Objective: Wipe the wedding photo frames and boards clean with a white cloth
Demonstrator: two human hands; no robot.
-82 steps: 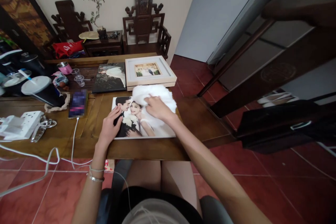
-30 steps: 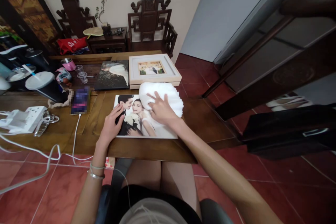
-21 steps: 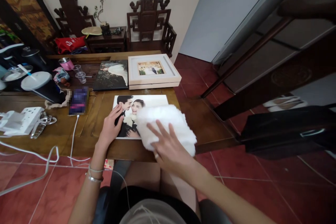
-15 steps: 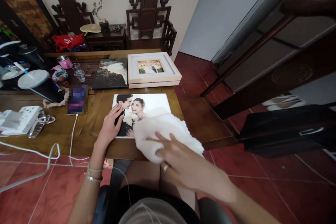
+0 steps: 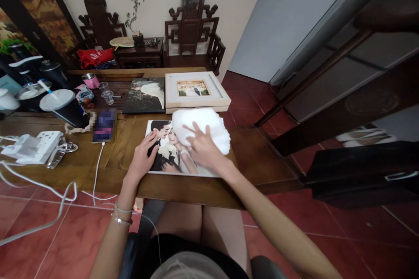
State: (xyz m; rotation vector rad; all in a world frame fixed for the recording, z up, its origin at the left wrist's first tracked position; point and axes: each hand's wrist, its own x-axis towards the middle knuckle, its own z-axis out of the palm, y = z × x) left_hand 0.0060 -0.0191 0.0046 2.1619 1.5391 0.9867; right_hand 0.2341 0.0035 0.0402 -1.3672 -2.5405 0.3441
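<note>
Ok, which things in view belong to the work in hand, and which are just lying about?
In use:
white cloth, under the right hand
photo panel of a couple, under the left hand

Apparently just lying about:
framed picture
dark photo panel
phone
power strip
claw clip
pink cup

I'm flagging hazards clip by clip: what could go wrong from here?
The white cloth under the right hand lies close to the pale picture frame, which seems to overhang the right edge of the table; a push might knock it. Without the left hand resting on it, the photo print might slide. The white cable hangs off the front edge; a snag could drag the phone.
</note>
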